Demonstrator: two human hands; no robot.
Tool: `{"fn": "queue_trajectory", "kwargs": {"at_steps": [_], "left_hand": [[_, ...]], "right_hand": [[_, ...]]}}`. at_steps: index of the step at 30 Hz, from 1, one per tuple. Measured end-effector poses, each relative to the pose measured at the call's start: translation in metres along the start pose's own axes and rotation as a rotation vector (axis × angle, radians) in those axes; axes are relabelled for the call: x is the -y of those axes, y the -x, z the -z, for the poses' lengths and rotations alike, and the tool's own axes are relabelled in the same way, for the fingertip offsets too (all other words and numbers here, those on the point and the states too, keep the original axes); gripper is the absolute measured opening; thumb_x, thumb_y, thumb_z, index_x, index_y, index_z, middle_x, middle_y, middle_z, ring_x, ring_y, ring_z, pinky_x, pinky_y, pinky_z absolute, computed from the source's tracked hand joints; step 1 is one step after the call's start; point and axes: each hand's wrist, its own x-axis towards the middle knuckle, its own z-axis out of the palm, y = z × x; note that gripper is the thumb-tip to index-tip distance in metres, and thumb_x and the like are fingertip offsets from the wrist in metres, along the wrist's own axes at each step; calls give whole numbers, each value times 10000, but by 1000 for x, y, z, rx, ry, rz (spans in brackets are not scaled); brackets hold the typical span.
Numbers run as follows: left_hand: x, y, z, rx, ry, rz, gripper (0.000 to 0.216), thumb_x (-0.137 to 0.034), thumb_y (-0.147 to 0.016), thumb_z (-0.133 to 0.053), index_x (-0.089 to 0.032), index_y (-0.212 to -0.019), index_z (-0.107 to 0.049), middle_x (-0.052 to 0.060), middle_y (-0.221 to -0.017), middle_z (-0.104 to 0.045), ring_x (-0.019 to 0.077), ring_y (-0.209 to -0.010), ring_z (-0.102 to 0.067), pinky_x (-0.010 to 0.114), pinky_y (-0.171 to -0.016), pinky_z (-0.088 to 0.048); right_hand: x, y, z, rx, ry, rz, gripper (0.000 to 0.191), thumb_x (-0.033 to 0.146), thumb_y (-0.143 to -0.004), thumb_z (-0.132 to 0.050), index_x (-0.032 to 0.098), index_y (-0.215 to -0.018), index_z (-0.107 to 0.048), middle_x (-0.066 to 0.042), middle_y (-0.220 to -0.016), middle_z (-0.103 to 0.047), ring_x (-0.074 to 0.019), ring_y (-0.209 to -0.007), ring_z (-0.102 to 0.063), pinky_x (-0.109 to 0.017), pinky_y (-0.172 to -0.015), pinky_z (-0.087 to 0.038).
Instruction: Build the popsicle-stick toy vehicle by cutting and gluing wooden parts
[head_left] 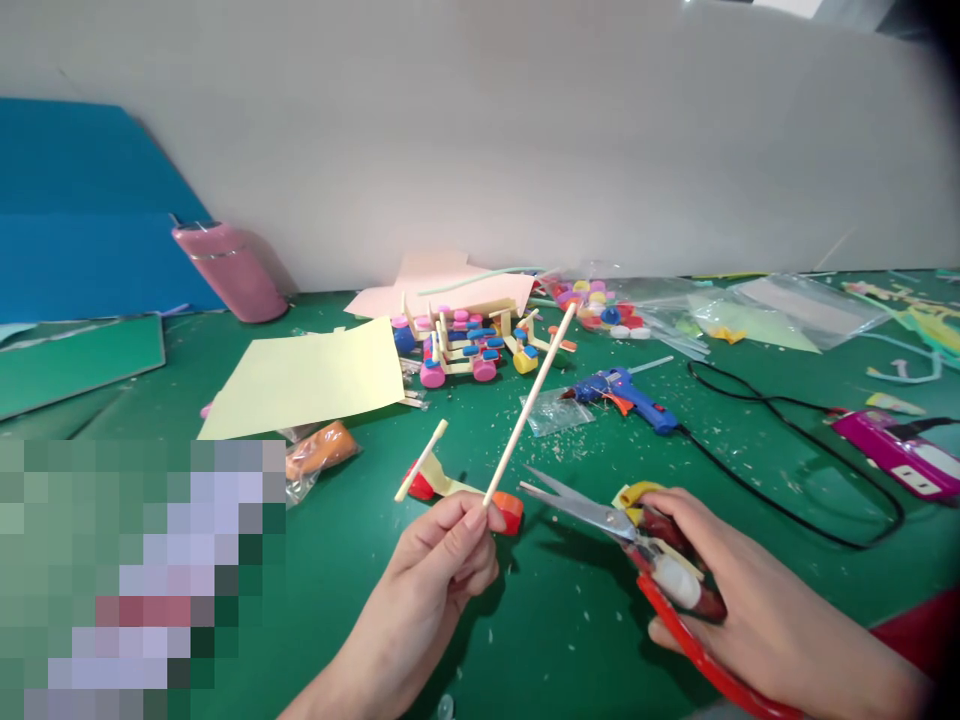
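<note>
In the head view, your left hand [450, 560] pinches a wooden stick [531, 400] near its lower end, holding it slanted over the green surface [330, 570], while your right hand's [720, 570] fingers wrap the handles of the scissors [589, 510], whose blades stand parted near the stick with nothing visibly between them. Farther back, a cluster of wheeled pieces [457, 360] looks largely assembled. The red-wheeled piece [435, 475] behind your left hand, partly hidden, seems less finished, so some assembly looks left, and the stick shows no cut.

Stick [529, 403] and scissors [611, 518] in hands [448, 555]
</note>
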Motion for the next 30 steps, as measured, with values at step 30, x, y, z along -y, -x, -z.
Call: {"fn": "queue_trajectory", "kwargs": {"at_steps": [30], "left_hand": [[2, -2, -4, -78, 204, 52, 153, -241, -752, -621, -104, -713, -678, -6, -573, -482, 69, -527, -365, 211, -547, -341]], "right_hand": [[55, -98, -18, 107, 616, 344, 137, 47, -730, -522, 154, -736, -607, -71, -704, -649, -212, -608, -630, -288, -525, -453]]}}
